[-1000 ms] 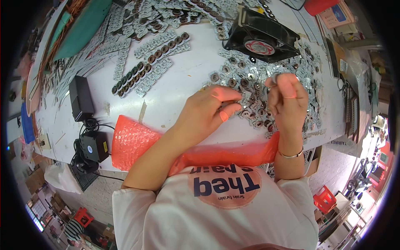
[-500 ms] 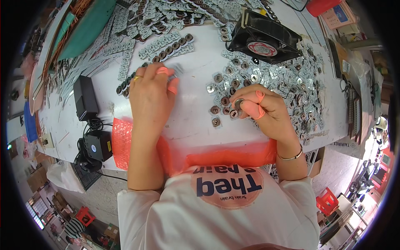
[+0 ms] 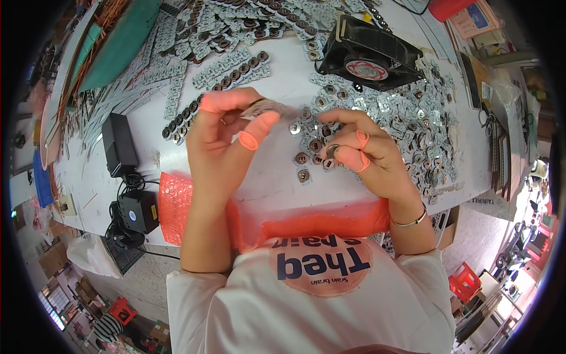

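My left hand (image 3: pixel 217 141), with orange finger cots on thumb and fingers, is raised over the white table. Between its thumb and fingertip it pinches a flat grey strip (image 3: pixel 259 107), partly smeared by motion. Orange cots also cover fingers of my right hand (image 3: pixel 377 156), whose thumb presses a small round metal disc (image 3: pixel 332 150) against a bent finger; the index finger reaches out to the left. Several loose square-backed discs (image 3: pixel 303 175) lie below and beside that hand. Strips bearing rows of dark discs (image 3: pixel 242 72) rest beyond my left hand.
A black fan (image 3: pixel 374 53) stands at the far right beside a wide spread of loose metal pieces (image 3: pixel 424 130). Strips are heaped at the back. A black box (image 3: pixel 119 144) and a cabled adapter (image 3: pixel 140 211) are at the left. Red bubble wrap (image 3: pixel 175 206) covers the near edge.
My left hand has lifted off the strips on the table and turned, bringing up a grey strip toward the right. My right hand has extended its index finger and keeps the disc.
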The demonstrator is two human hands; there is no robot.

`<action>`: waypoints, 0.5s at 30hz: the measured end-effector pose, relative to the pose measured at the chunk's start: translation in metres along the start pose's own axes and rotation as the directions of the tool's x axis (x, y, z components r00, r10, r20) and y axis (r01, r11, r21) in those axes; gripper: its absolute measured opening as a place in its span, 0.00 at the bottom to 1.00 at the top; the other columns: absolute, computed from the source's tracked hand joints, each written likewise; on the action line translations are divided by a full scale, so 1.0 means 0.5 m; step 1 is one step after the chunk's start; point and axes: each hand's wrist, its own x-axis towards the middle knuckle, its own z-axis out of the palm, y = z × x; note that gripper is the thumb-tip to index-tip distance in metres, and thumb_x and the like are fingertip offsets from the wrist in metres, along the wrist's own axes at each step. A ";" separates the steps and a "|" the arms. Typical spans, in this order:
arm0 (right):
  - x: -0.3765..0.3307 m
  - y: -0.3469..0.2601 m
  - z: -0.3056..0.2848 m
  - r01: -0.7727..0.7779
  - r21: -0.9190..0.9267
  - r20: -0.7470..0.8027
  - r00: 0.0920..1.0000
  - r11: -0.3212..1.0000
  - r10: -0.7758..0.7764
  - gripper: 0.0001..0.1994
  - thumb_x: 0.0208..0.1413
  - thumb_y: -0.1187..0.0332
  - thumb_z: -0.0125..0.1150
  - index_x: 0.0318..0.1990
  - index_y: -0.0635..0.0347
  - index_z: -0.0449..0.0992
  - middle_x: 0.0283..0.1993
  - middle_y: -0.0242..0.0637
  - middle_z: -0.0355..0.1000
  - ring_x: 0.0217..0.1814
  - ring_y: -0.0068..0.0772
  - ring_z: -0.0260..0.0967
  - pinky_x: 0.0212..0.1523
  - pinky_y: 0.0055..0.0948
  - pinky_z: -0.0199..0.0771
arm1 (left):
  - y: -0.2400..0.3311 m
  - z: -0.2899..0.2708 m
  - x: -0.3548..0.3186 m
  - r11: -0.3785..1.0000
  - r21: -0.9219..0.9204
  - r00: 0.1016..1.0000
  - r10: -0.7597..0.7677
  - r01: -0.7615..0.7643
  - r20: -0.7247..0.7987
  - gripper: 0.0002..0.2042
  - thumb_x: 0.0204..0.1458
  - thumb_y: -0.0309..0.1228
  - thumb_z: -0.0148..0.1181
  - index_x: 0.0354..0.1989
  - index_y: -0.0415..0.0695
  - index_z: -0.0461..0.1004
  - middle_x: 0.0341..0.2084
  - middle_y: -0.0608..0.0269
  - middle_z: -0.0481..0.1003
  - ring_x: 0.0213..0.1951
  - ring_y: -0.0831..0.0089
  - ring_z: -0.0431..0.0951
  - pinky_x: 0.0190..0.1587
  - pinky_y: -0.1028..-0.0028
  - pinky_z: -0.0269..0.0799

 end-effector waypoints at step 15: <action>-0.006 0.000 -0.017 0.027 -0.101 -0.119 0.992 0.995 -0.039 0.08 0.59 0.71 0.52 0.32 0.67 0.74 0.43 0.40 0.68 0.34 0.26 0.70 0.37 0.25 0.73 | -0.023 0.030 -0.027 0.949 0.284 0.902 -0.240 0.140 0.358 0.12 0.53 0.28 0.59 0.43 0.37 0.74 0.26 0.61 0.75 0.27 0.83 0.74 0.31 0.79 0.71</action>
